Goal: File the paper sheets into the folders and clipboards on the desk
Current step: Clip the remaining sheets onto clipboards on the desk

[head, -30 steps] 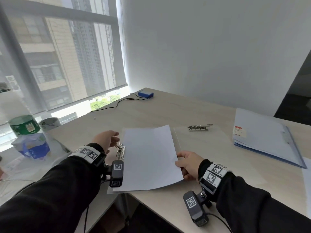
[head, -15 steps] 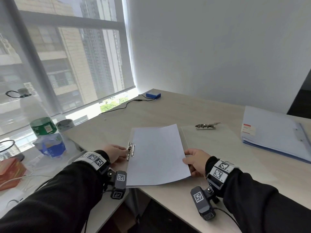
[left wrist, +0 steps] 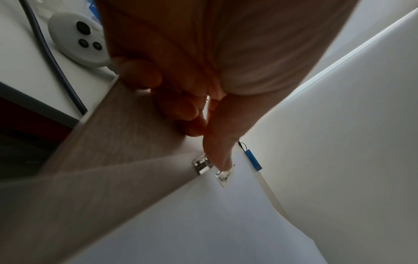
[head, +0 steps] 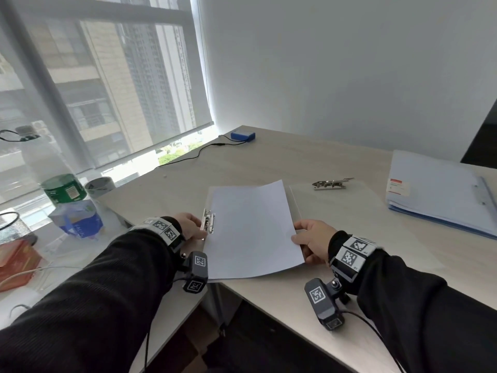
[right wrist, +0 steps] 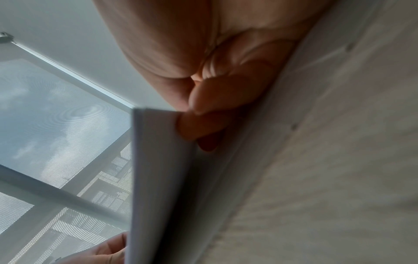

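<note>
At centre frame in the head view, a white sheet (head: pixel 252 230) is laid on a clear clipboard (head: pixel 208 195) near the front edge of the desk (head: pixel 282 157). The left edge of the sheet is seated at the metal clip (head: pixel 207 221), which is mounted on the left side of the clipboard.

The clip is gripped by the left hand (head: pixel 189 226). In the left wrist view, the thumb (left wrist: pixel 218 148) is pressed onto the clip (left wrist: pixel 222 176), and the other fingers (left wrist: pixel 178 107) are curled behind it, with a thin lever pinched between them and the thumb.

The right edge of the sheet is held by the right hand (head: pixel 313 242), at centre right of the frame. In the right wrist view, the sheet (right wrist: pixel 158 178) is pinched between the thumb and curled fingers (right wrist: pixel 199 125), and its edge is lifted clear of the surface below.

To the right of the sheet, a second clear clipboard (head: pixel 349 219) is laid flat, with its clip (head: pixel 332 183) at its far edge. At the right edge of the frame, a blue folder (head: pixel 441 189) is laid closed on the desk. At upper centre, a small blue box (head: pixel 242 135) with a black cable (head: pixel 188 157) is placed near the window. At left, a green can (head: pixel 64 188) and a blue packet (head: pixel 78 220) are set on a lower surface.
</note>
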A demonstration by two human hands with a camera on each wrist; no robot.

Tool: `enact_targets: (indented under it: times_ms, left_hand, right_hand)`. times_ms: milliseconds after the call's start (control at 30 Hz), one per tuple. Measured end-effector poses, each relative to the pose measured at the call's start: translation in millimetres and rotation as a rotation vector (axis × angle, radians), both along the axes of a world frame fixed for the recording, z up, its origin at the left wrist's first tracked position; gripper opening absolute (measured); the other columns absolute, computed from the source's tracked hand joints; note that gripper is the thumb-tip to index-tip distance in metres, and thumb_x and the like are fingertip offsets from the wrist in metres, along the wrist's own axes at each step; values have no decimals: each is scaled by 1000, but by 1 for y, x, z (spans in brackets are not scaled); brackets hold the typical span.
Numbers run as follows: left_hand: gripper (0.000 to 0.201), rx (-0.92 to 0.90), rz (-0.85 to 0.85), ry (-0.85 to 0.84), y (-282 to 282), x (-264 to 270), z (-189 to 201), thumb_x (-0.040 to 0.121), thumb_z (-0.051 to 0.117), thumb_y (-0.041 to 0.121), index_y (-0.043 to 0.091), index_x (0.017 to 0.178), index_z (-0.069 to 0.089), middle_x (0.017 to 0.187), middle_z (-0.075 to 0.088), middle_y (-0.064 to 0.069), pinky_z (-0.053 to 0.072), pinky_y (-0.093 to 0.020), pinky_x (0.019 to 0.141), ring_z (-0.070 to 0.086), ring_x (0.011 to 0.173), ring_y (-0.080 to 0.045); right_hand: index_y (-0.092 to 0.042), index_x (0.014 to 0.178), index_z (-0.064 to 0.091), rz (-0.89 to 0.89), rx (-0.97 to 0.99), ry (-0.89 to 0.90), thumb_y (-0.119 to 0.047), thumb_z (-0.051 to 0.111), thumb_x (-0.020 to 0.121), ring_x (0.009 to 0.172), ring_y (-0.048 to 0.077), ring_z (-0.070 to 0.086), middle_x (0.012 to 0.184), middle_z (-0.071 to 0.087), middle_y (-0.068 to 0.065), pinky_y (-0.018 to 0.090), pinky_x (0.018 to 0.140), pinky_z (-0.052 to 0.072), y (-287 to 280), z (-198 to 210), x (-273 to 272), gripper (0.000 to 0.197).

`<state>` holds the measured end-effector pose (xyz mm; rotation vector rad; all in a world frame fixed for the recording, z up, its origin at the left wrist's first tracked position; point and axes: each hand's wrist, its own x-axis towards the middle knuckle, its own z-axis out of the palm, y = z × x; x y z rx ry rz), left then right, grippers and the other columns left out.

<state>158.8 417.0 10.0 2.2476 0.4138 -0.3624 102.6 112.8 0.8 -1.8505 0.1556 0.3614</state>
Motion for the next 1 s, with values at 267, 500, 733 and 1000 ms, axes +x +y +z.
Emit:
enact_targets:
  times_ms: [267,500,733,1000]
  left_hand:
    - [34,87,-10,-35,-3,3,-4,74,80,9,12,98,56,81,57,-4,47,-31,79,55,87,-23]
    - [38,87,-3,-70,-2,0,-6,78,76,12,7,112,61,104,64,-13,51,-36,90,59,90,-24]
    - [40,-73,94,-167,-7,-20,4,86,69,14,1,122,57,84,62,-9,47,-27,64,55,74,-21]
    - [28,-335,94,-382,-75,-67,32,89,58,17,16,117,60,82,61,-1,37,-24,53,53,65,-14]
  right_hand:
    - [-16,106,58,23,-49,-39,-3,51,94,32,9,48,48,61,-5,19,33,37,0,-1,0,19]
    - [-11,114,58,1,-46,-48,-8,51,95,30,9,50,60,64,5,17,29,30,0,-3,0,20]
    - [-10,123,56,-114,61,-7,-15,53,94,34,10,47,80,62,12,17,31,30,-11,-1,-7,30]
    - [-14,107,64,-169,48,-38,-25,56,93,43,14,44,75,65,5,20,39,28,-54,4,-39,19]
